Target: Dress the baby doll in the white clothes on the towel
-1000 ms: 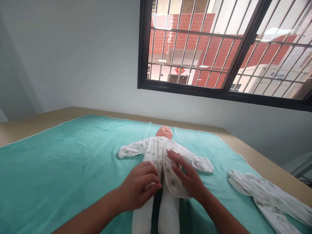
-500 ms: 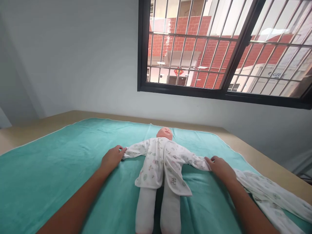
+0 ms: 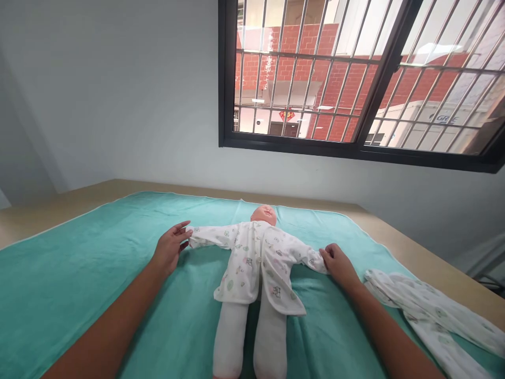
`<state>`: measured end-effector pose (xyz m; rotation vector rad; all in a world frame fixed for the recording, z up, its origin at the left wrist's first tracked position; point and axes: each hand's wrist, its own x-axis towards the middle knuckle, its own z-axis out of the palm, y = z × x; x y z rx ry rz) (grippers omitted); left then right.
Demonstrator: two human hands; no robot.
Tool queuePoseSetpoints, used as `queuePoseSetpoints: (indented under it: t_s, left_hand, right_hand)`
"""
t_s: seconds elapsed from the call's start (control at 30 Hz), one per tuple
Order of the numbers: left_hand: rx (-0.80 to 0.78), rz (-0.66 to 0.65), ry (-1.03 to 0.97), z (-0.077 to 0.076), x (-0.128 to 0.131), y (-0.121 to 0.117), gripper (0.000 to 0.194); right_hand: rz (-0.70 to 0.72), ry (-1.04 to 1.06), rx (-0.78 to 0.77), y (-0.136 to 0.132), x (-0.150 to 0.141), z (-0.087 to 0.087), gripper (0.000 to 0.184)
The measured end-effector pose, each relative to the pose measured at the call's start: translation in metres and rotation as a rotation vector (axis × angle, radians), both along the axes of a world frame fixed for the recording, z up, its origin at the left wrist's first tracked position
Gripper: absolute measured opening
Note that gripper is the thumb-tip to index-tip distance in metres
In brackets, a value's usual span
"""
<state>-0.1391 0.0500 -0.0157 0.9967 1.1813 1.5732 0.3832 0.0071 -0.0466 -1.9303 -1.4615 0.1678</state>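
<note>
A baby doll [image 3: 263, 213] lies on its back on a teal blanket [image 3: 98, 268], with its arms spread wide. It wears a white printed shirt [image 3: 242, 263], hanging apart at the lower front, over white legs. My left hand [image 3: 170, 248] pinches the cuff of the sleeve on the left, one finger lifted off the cloth. That sleeve is drawn out nearly straight. On the other side, my right hand [image 3: 340, 266] grips the end of the right sleeve [image 3: 313, 258] between thumb and fingers. The doll's own hands do not show at the cuffs.
White printed baby pants [image 3: 430, 305] lie at the right, beyond my right forearm. The blanket covers a wooden table [image 3: 379, 226] set against a grey wall. Above is a black-framed window [image 3: 292, 145] with metal bars.
My left hand has moved outward and up, and the left sleeve is straighter and higher. My right hand has shifted slightly left and up, still on its cuff. The view has moved slightly.
</note>
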Motion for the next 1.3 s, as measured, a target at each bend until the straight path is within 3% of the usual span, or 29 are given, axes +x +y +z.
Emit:
queuePoseSetpoints:
  t_s: [0.13,0.23,0.37,0.47,0.57,0.7,0.77,0.9,0.97,1.17,1.3]
  left_hand:
    - [-0.046,0.186,0.261,-0.010,-0.016,0.012,0.056]
    - [-0.043,0.252,0.381,-0.018,-0.022,0.018,0.050]
    - [-0.026,0.315,0.604,-0.024,-0.024,0.019,0.038]
    - [0.015,0.342,0.809,-0.024,-0.019,0.019,0.034]
    - [0.087,0.269,1.011,-0.023,-0.006,0.018,0.033]
    - [0.102,0.069,1.230,-0.020,0.011,0.010,0.027]
    - [0.059,0.044,1.315,-0.019,0.013,0.004,0.030]
    - [-0.018,0.119,1.440,-0.015,0.005,-0.004,0.028]
    - [-0.023,0.128,1.478,-0.012,0.004,-0.007,0.037]
    - [0.277,-0.055,1.510,-0.007,0.026,-0.015,0.045]
    - [0.286,-0.064,1.509,-0.010,0.036,-0.016,0.040]
  right_hand:
    - [-0.156,0.009,0.044,-0.002,0.019,0.002,0.028]
    - [-0.220,-0.001,0.049,-0.007,0.029,0.002,0.027]
    - [-0.183,-0.050,0.048,-0.006,0.024,0.003,0.025]
    - [-0.059,-0.141,0.153,-0.005,0.006,0.008,0.032]
    - [0.155,-0.189,0.218,-0.011,-0.021,0.016,0.038]
    - [0.404,-0.194,0.043,-0.024,-0.053,0.026,0.047]
    - [0.475,-0.239,-0.033,-0.027,-0.059,0.028,0.056]
    - [0.421,-0.340,-0.086,-0.028,-0.054,0.031,0.068]
    - [0.439,-0.358,-0.120,-0.028,-0.048,0.031,0.068]
    - [0.384,-0.404,-0.112,-0.028,-0.045,0.026,0.059]
    - [0.348,-0.444,-0.054,-0.023,-0.050,0.020,0.046]
